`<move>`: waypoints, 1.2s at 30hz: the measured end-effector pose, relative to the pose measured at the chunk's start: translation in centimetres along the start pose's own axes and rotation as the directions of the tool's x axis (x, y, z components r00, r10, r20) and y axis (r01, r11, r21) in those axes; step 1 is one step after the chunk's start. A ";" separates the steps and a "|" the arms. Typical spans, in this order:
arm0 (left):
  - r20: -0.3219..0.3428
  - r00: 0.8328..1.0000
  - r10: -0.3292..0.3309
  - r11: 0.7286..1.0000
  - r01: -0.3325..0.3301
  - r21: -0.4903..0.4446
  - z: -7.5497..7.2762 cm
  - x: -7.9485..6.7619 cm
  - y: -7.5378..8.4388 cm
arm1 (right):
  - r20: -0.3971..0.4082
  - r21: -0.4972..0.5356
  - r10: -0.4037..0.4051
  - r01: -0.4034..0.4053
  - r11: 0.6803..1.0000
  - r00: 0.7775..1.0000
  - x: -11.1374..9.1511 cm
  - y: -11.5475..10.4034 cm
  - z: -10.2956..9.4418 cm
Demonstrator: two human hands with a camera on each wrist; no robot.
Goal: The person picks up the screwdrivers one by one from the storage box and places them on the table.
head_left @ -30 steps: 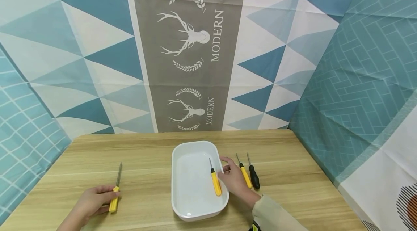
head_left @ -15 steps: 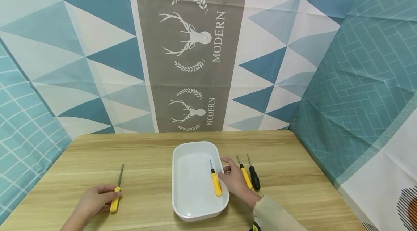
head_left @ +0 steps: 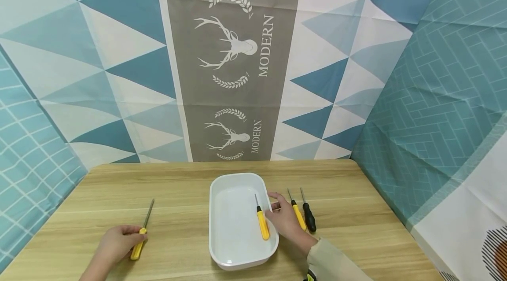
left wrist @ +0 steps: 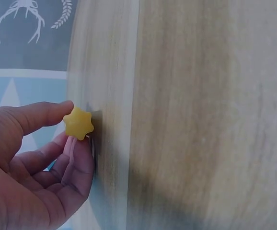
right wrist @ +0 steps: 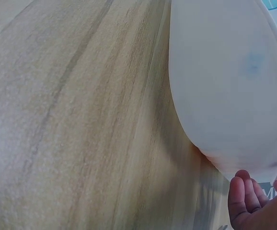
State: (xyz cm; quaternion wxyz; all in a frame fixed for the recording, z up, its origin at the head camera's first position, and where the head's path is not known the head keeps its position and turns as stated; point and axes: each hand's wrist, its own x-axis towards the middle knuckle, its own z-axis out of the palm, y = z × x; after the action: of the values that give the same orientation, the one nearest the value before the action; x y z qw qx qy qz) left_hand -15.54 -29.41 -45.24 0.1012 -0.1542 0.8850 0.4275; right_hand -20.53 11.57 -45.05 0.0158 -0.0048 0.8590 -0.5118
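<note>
My left hand (head_left: 115,245) pinches a yellow-handled screwdriver (head_left: 136,250) between thumb and fingers at the left of the table. Its metal shaft points away and leans to the right; the left wrist view shows the star-shaped handle end (left wrist: 79,123). At the centre, my right hand (head_left: 284,219) holds the right wall of a white rectangular tray (head_left: 233,265), thumb over the rim and fingers outside, as the right wrist view (right wrist: 256,203) also partly shows. Inside the tray lies another screwdriver (head_left: 262,226), with a yellow and black handle.
Right of my right hand lie a yellow-and-black screwdriver (head_left: 299,216) and a black-handled screwdriver (head_left: 309,218), side by side. A black and yellow object (head_left: 310,275) shows at the bottom edge by the sleeve. Patterned cloth (head_left: 229,74) hangs behind the wooden table (head_left: 178,193).
The screwdriver in my left hand has swung so its tip points further right, and that hand has shifted slightly right. My right hand and the tray stay in place.
</note>
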 end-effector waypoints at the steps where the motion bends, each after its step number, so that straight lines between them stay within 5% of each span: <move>1: -0.006 1.000 0.000 1.000 0.000 0.008 0.0 0.0 0.0 | 0.000 0.000 0.003 -0.003 1.000 1.000 0.0 0.0 0.0; 13: 0.008 1.000 0.002 0.996 -0.002 -0.094 0.0 -0.2 -0.1 | -0.005 -0.004 0.005 -0.005 1.000 1.000 0.1 0.0 0.0; 36: -0.014 0.997 0.072 0.995 -0.073 -0.067 -1.1 -0.9 0.3 | -0.009 0.000 0.034 -0.034 0.999 0.999 0.0 -0.2 0.0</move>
State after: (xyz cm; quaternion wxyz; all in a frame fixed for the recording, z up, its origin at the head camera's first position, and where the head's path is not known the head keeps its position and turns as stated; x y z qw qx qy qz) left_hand -14.81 -29.97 -44.06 0.0754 -0.1278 0.8756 0.4597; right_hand -20.49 11.45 -44.88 0.0207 0.0121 0.8590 -0.5113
